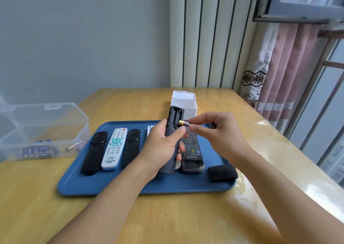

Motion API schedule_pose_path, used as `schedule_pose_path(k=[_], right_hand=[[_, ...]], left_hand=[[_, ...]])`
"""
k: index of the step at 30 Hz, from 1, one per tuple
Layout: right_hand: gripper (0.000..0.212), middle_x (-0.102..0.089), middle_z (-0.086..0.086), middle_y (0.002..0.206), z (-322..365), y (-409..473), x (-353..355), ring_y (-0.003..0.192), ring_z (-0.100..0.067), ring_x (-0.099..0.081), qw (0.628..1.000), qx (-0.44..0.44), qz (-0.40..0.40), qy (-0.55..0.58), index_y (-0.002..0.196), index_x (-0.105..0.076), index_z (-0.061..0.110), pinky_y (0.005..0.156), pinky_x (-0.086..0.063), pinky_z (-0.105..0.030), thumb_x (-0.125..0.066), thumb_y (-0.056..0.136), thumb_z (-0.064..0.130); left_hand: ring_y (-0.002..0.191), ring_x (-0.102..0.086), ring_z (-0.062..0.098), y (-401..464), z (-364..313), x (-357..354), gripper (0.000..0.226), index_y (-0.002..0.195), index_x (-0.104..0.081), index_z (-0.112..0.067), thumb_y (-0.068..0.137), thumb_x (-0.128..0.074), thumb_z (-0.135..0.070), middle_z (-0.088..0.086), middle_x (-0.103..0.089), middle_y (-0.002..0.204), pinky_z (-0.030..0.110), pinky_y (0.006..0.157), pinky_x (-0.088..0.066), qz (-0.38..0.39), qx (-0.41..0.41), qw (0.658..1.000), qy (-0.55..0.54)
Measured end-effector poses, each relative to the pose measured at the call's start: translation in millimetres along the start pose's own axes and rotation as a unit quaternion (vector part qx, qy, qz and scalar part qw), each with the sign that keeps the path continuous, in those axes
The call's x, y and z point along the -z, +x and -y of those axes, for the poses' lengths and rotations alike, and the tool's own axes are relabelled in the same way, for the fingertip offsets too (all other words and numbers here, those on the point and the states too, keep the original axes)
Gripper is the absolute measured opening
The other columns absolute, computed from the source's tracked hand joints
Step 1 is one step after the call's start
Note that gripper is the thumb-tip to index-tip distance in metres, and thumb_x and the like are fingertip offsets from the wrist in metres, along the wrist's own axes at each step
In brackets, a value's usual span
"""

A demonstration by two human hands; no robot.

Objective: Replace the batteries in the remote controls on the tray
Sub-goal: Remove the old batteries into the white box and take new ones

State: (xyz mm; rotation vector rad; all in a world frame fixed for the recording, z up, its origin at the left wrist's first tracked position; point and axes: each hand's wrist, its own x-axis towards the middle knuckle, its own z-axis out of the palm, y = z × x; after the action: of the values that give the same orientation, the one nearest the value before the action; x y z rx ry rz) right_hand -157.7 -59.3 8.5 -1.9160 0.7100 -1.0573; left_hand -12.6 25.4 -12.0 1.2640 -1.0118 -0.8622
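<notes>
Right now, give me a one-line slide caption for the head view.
Left hand holds an opened dark remote above the blue tray while right hand pinches a battery at its compartment.

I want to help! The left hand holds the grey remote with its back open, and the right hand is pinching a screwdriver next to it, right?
Not a screwdriver. In the head view the right hand pinches a battery beside the open compartment of the grey remote, held by the left hand.

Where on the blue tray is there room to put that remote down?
Bare blue tray runs along the near edge, in front of the black remote and white remote, under the left hand. The far half is crowded with remotes in a row; the black battery cover fills the near right corner.
</notes>
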Motion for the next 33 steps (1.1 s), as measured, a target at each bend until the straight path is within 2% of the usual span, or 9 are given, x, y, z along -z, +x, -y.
schedule_pose_path(k=[3,8,12,16,19,21,25,30,33], right_hand=[[0.017,-0.077,-0.004,0.085,3.6,-2.4,-3.7,0.048,0.008,-0.055,0.998,0.026,0.03,-0.043,0.099,-0.076,0.008,0.05,-0.037,-0.004,-0.08,0.083,0.012],[0.043,-0.076,0.0,0.082,3.3,-5.6,-3.6,0.054,0.008,-0.054,0.989,0.059,0.062,-0.121,0.128,-0.064,0.03,0.058,-0.036,-0.005,-0.075,0.089,0.018],[0.032,-0.075,0.0,0.083,1.4,-5.2,-6.8,0.053,0.004,-0.053,0.983,0.077,0.065,-0.153,0.12,-0.069,0.028,0.057,-0.035,-0.009,-0.073,0.091,0.017],[0.024,-0.075,-0.006,0.073,3.9,-1.7,-5.1,0.045,-0.001,-0.044,0.999,0.035,-0.025,0.016,0.105,-0.066,0.018,0.048,-0.034,-0.013,-0.078,0.085,0.013],[0.028,-0.075,-0.009,0.072,2.6,0.5,-6.1,0.059,-0.015,-0.064,0.99,-0.01,-0.098,0.103,0.099,-0.067,0.015,0.056,-0.045,-0.02,-0.085,0.077,0.015],[0.027,-0.076,-0.006,0.073,0.4,0.1,-8.9,0.069,-0.02,-0.07,0.988,-0.017,-0.121,0.09,0.091,-0.068,0.015,0.063,-0.051,-0.025,-0.088,0.073,0.017],[0.024,-0.074,0.003,0.072,-4.1,-1.0,-12.9,0.066,-0.005,-0.065,0.99,-0.004,-0.136,0.024,0.085,-0.073,0.016,0.068,-0.049,-0.024,-0.091,0.07,0.023],[0.024,-0.071,0.012,0.072,-0.3,-3.7,-12.8,0.058,0.003,-0.056,0.989,0.02,-0.142,-0.029,0.093,-0.077,0.017,0.066,-0.044,-0.019,-0.088,0.074,0.025],[0.02,-0.051,0.015,0.05,-1.0,-4.4,-15.0,0.048,-0.002,-0.043,0.993,0.034,-0.113,-0.013,0.095,-0.076,0.018,0.056,-0.036,-0.012,-0.085,0.077,0.021]], left_hand=[[0.046,-0.049,0.019,1.1,2.4,1.3,0.011,0.104,-0.06,-0.011,0.102,-0.061,-0.022,0.0,-0.06,0.06,0.03,0.047,-0.046,-0.016,-0.016,0.999,0.03],[0.045,-0.047,0.021,2.4,3.6,1.1,0.014,0.106,-0.059,-0.014,0.102,-0.061,-0.028,0.003,-0.057,0.057,0.03,0.047,-0.047,-0.014,-0.016,0.999,0.029],[0.047,-0.047,0.023,2.6,3.9,1.0,0.013,0.101,-0.06,-0.018,0.101,-0.06,-0.032,0.007,-0.057,0.063,0.031,0.047,-0.047,-0.001,-0.011,1.0,0.019],[0.05,-0.048,0.024,1.0,2.7,-0.1,0.024,0.105,-0.061,-0.022,0.092,-0.071,-0.041,0.007,-0.057,0.07,0.031,0.047,-0.044,0.043,0.002,0.999,0.001],[0.044,-0.048,0.014,-0.5,3.8,-3.0,0.03,0.114,-0.055,-0.021,0.092,-0.073,-0.03,-0.001,-0.056,0.065,0.028,0.043,-0.043,0.089,-0.009,0.996,0.024],[0.049,-0.05,0.02,-0.4,5.3,-3.1,0.024,0.116,-0.054,-0.023,0.097,-0.067,-0.031,0.007,-0.058,0.072,0.029,0.045,-0.045,0.104,-0.014,0.993,0.046],[0.063,-0.055,0.02,1.5,10.6,-1.2,0.015,0.12,-0.055,-0.024,0.105,-0.052,-0.028,0.008,-0.061,0.097,0.031,0.045,-0.046,0.102,-0.024,0.993,0.061],[0.059,-0.056,0.02,0.3,11.0,-1.2,0.017,0.12,-0.056,-0.02,0.109,-0.044,-0.024,0.006,-0.064,0.093,0.03,0.043,-0.046,0.103,-0.055,0.99,0.083],[0.056,-0.054,0.022,-1.2,9.6,-1.5,0.017,0.116,-0.057,-0.017,0.109,-0.043,-0.024,0.007,-0.064,0.089,0.03,0.043,-0.045,0.106,-0.059,0.99,0.072]])
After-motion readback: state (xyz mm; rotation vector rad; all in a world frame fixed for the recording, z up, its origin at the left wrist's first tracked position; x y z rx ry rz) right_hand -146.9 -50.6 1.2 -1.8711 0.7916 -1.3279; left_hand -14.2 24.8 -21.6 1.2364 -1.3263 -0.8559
